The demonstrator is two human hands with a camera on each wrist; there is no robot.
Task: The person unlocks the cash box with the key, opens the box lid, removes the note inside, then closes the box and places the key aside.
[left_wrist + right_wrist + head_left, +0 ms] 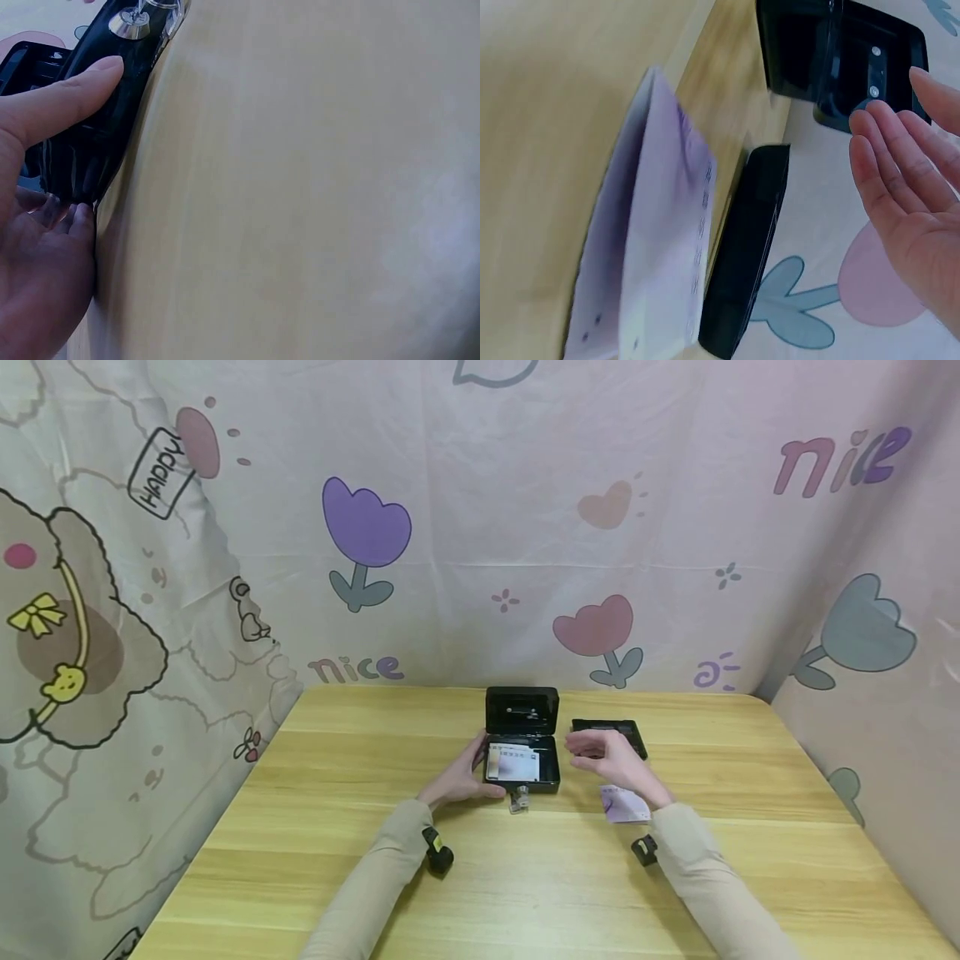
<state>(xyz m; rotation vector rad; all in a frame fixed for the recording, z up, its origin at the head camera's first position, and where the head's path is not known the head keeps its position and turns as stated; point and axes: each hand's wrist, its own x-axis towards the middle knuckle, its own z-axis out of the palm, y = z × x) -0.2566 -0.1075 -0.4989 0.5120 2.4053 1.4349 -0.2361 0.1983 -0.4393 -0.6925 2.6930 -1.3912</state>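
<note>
A small black cash box (551,763) stands on the table with its lid (521,703) raised. Inside lies a pale printed paper (513,762), and keys (519,799) hang at the lock on the front. My left hand (464,777) holds the box's left front corner, the thumb on the front face and the fingers along the side. To the right of the box my right hand (611,757) is raised with nothing in it, fingers extended and slightly bent in the right wrist view. Below that hand a folded purple note (671,225) lies on the table.
Behind the right hand lies a black tray (639,742), partly covered by the hand in the head view. The wooden table (337,743) meets a printed cloth backdrop (465,527) at the back and sides. Small cameras are strapped at both wrists.
</note>
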